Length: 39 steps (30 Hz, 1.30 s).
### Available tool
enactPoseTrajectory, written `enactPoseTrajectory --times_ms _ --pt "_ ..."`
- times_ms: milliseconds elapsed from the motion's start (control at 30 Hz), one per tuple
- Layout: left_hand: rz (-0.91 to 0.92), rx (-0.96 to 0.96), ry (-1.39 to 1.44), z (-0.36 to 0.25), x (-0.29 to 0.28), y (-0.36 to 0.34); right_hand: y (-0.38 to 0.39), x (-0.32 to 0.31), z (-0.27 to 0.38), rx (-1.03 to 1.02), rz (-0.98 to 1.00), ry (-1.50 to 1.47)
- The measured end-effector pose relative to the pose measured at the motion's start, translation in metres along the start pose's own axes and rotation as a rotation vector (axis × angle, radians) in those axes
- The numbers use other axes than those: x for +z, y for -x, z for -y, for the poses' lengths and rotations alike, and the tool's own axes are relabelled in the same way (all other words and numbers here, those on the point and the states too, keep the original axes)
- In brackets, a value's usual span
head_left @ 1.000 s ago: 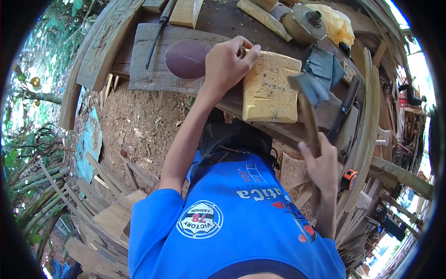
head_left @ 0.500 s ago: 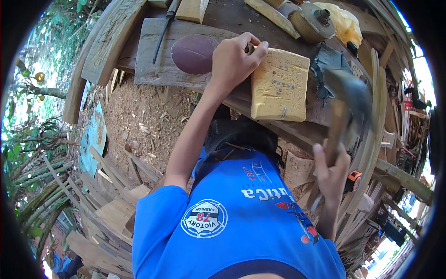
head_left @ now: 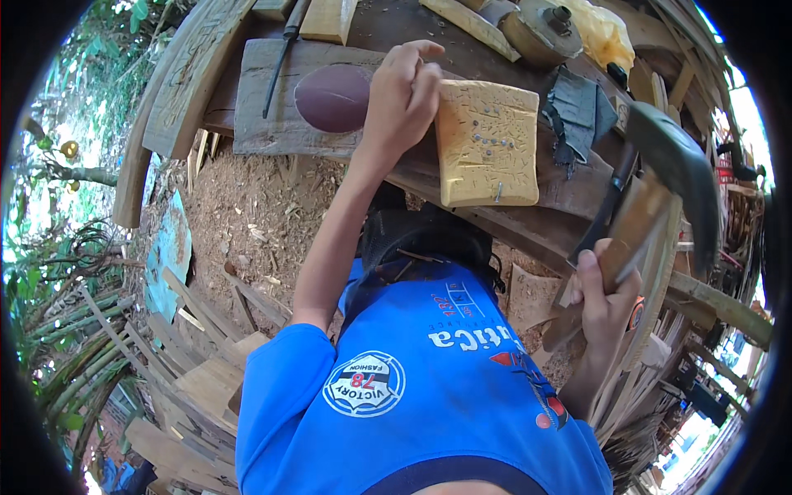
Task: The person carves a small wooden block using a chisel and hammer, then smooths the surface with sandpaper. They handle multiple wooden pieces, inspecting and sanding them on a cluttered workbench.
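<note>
My left hand (head_left: pixel 400 111) is curled at the upper left edge of a yellow block (head_left: pixel 485 139), its grip partly hidden. The block, dotted with dents, carries several metal nail heads and one protruding nail (head_left: pixel 498 191) near its bottom edge. At the right, my right hand (head_left: pixel 601 309) grips the wooden handle of a hammer (head_left: pixel 672 148), whose dark head is raised right of the block. A purple oval pad (head_left: pixel 328 97) lies left of my left hand on a weathered plank (head_left: pixel 260 136).
Behind lie a long dark tool (head_left: pixel 280 70), a round metal object (head_left: pixel 536 33), a yellow bag (head_left: pixel 609 37) and grey rag (head_left: pixel 573 115). Wood offcuts (head_left: pixel 181 363) and a blue sheet (head_left: pixel 165 256) lie left, over dirt and shavings (head_left: pixel 239 214).
My right hand has swung the hammer outward to the right, away from the yellow block, raising its head. My left hand has shifted slightly up and left.
</note>
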<state>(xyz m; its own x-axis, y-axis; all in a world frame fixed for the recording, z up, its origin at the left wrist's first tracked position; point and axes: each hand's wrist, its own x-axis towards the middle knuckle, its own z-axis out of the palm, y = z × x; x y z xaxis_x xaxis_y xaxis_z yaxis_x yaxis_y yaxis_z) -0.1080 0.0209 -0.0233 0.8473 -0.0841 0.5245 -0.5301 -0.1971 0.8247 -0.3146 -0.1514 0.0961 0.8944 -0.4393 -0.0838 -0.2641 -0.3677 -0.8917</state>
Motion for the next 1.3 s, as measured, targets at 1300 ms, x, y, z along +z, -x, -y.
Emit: enactPoseTrajectory --times_ms 1300 --pt "0.695 -0.302 0.205 -0.06 0.01 -0.002 0.035 0.04 -0.108 0.467 -0.047 -0.303"
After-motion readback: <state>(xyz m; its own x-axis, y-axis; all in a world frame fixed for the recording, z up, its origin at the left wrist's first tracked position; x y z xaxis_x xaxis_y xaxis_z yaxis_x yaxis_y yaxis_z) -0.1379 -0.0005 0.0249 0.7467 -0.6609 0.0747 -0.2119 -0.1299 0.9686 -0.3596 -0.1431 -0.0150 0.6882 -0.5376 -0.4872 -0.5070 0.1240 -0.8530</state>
